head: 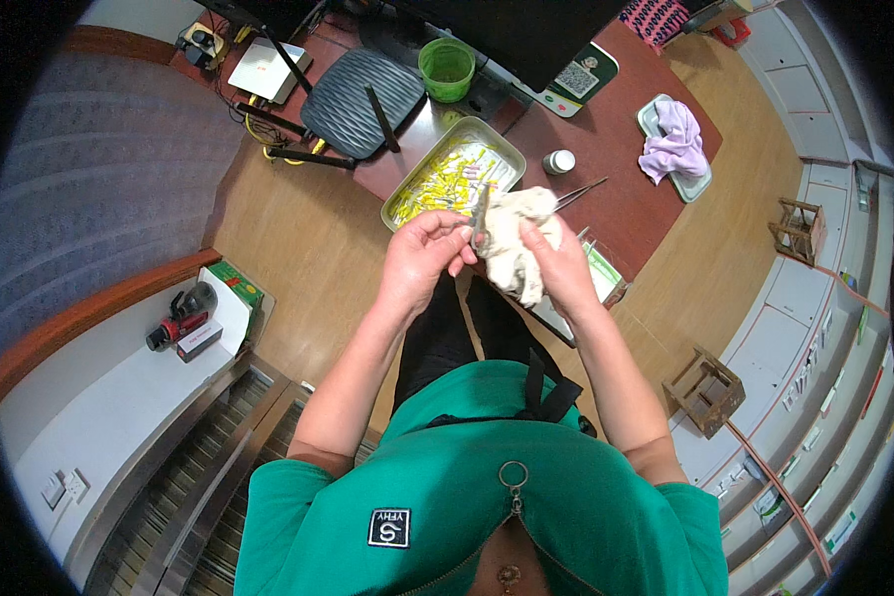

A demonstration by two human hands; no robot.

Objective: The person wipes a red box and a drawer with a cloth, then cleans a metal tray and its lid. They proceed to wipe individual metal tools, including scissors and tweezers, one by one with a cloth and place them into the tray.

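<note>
My left hand (422,257) pinches a grey metal tool (481,212) with a loop-like end, possibly scissors. My right hand (564,264) grips a crumpled off-white cloth (519,231) that presses against the tool's right side. Just beyond both hands sits a shallow metal tray (512,153), holding many small yellow-and-white slender pieces (439,182). Slim metal tweezers (582,192) point up and right from behind the cloth; their near end is hidden. Beyond them a small white-capped bottle (559,162) stands on the reddish-brown table (626,216).
A black router (363,100) with antennas, a white box (270,69) and a green bucket (447,71) stand beyond the tray. To the right, a lilac cloth (673,141) lies on a small tray (693,186). Wooden stools (706,391) stand by the shelves.
</note>
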